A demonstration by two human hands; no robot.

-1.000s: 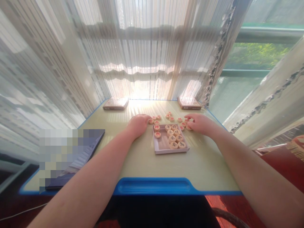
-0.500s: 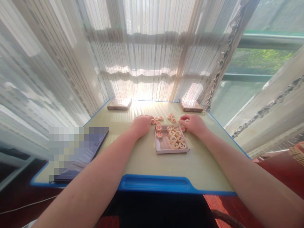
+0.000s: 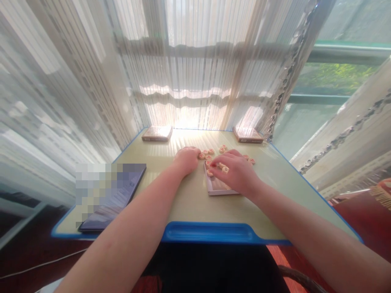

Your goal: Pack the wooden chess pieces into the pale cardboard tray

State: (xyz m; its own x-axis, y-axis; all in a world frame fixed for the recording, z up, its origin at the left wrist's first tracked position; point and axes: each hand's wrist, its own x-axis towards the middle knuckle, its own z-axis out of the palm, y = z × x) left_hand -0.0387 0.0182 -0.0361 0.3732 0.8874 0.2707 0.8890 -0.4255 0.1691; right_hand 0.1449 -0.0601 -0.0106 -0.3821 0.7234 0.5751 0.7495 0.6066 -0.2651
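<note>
My right hand (image 3: 233,171) reaches over a shallow white box (image 3: 222,190), its thumb and forefinger pinching a Chinese chess piece (image 3: 214,165) with a red mark. The hand hides much of the box. At the box's left side are red-marked pieces (image 3: 209,172), and a black-marked piece (image 3: 225,169) shows beneath my fingers. Left of the box, my left hand (image 3: 187,158) rests on the table with fingers curled, its tips against a loose red piece (image 3: 201,156). What those fingers hold, if anything, is hidden. Several more red pieces (image 3: 208,157) lie behind the box.
Two flat boxes (image 3: 157,133) (image 3: 248,134) stand at the table's far corners. A dark tablet-like slab (image 3: 122,199), partly blurred out, lies at the left. The table has a blue front tray (image 3: 209,233). Sheer curtains (image 3: 195,69) hang behind it.
My right hand has moved left from beside the box to over it, carrying a red-marked piece. My left hand stays beside the loose pieces, fingers more curled. The view has shifted slightly.
</note>
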